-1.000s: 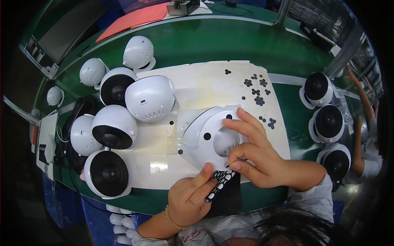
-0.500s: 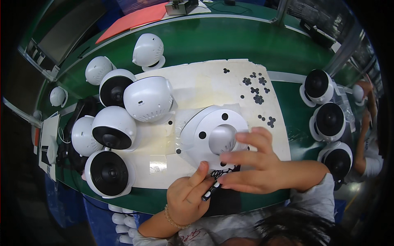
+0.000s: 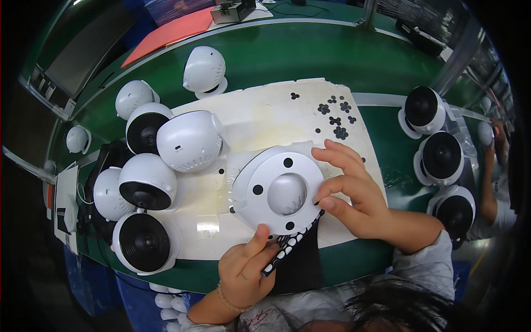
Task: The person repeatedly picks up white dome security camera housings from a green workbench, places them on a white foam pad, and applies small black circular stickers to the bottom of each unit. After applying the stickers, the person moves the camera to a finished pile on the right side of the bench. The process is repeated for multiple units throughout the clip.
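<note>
Firstly, in the head view, can see a white device (image 3: 265,176) lying on the pale board (image 3: 243,119), between both hands, with its flat ring (image 3: 270,217) turned up to the camera. Placed so, probably, for keeping the ring face easy to reach. With the left hand (image 3: 242,270), fingers folded closed, holding a black strip with white spots (image 3: 293,242) just below the ring, likely for having it near; with forefinger straight against the ring's lower left edge, perhaps for steadying. With the right hand (image 3: 359,199), thumb and forefinger nearly together at the ring's right side, other fingers spread; cannot tell whether pinching some small dark piece. As for look: smooth, rounded, with a round opening in the middle, slots inside, and three black dots (image 3: 258,190) visible around. At left, other white devices (image 3: 145,242), probably set aside for leaving space.
</note>
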Demonstrator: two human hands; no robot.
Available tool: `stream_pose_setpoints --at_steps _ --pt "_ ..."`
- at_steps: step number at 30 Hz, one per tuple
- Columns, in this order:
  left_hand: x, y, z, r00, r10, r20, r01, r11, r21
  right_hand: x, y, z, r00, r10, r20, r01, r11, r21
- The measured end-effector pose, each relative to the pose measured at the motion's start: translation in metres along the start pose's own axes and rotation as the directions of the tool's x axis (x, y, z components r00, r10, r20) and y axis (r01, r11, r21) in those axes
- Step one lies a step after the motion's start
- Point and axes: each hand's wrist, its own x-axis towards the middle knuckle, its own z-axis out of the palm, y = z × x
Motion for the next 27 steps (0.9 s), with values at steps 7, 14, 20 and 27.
stream_pose_setpoints --at_steps 7,14,20,27 --pt "-0.002 -0.001 -0.003 1.000 0.011 -0.006 -0.011 1.000 -0.019 -0.007 0.010 0.004 0.956 -0.286 -0.068 0.246 0.904 -0.348" --pt "-0.005 -0.003 -0.002 1.000 -0.001 -0.026 0.000 0.999 -0.032 -0.007 0.009 0.003 0.991 -0.046 -0.128 0.028 0.990 -0.139" --pt "-0.007 -0.005 -0.005 1.000 -0.004 -0.031 0.001 0.995 -0.102 0.010 0.013 0.010 0.877 0.406 0.257 -0.448 0.498 0.742" --pt "-0.009 -0.007 -0.017 0.997 -0.067 -0.030 0.051 0.927 -0.372 0.082 0.107 -0.040 0.888 0.236 -0.396 -0.281 0.958 -0.057"
